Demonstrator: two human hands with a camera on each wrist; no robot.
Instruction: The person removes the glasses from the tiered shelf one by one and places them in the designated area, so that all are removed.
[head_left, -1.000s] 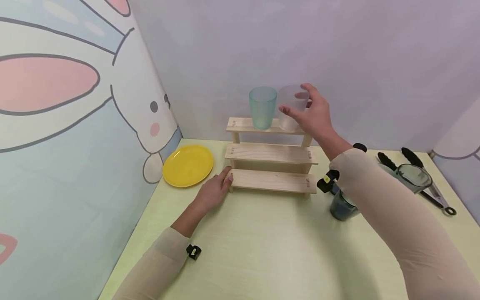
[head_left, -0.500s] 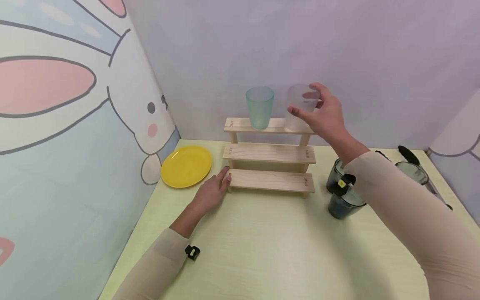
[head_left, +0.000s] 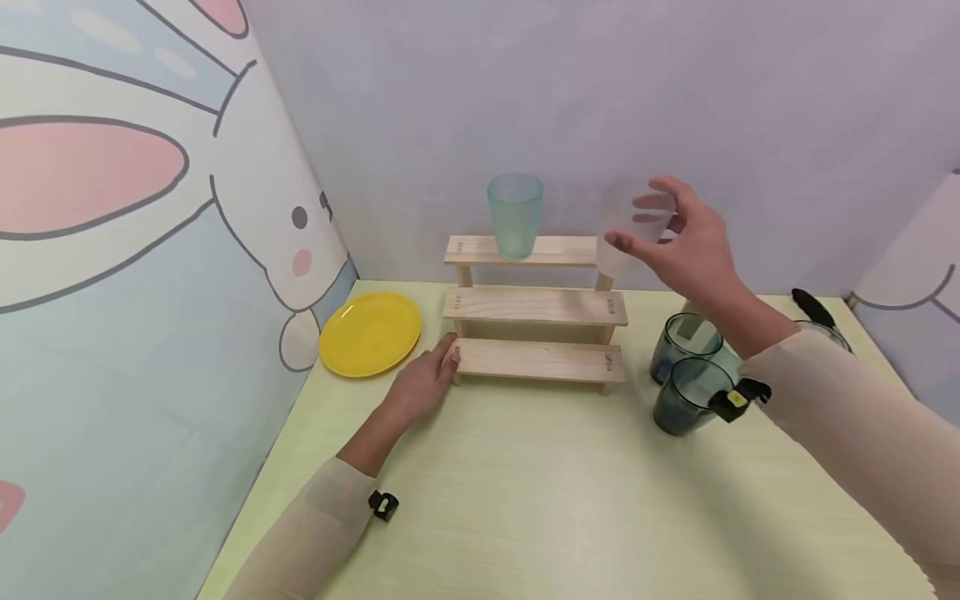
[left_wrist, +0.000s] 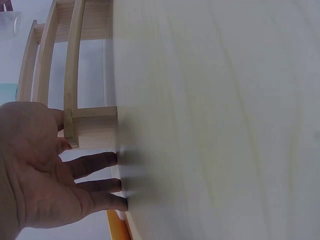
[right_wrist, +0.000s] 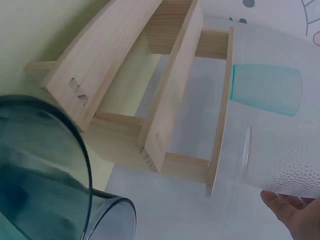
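Note:
A clear, textured plastic cup [head_left: 618, 233] is gripped in my right hand [head_left: 693, 246], thumb and fingers round its side. It is off the three-tier wooden shelf [head_left: 534, 307], just beyond the right end of the top tier; the right wrist view shows a gap between the cup [right_wrist: 280, 160] and the board. A translucent aqua cup [head_left: 515, 217] stands upright on that top tier. My left hand [head_left: 420, 385] holds the left end of the bottom tier between thumb and index finger. In the left wrist view, its other fingers [left_wrist: 100, 186] extend down to the table.
A yellow plate [head_left: 371, 333] lies left of the shelf. Two dark tinted glasses [head_left: 678, 404] stand right of it, below my right forearm. Farther right, a black-tipped utensil [head_left: 812, 307] and another glass [head_left: 823, 331] are partly hidden by the sleeve. Walls stand behind and to both sides.
My right hand has moved the clear cup rightward from the top tier, past its right end. The left hand stays on the shelf. The dark glasses have come into fuller view.

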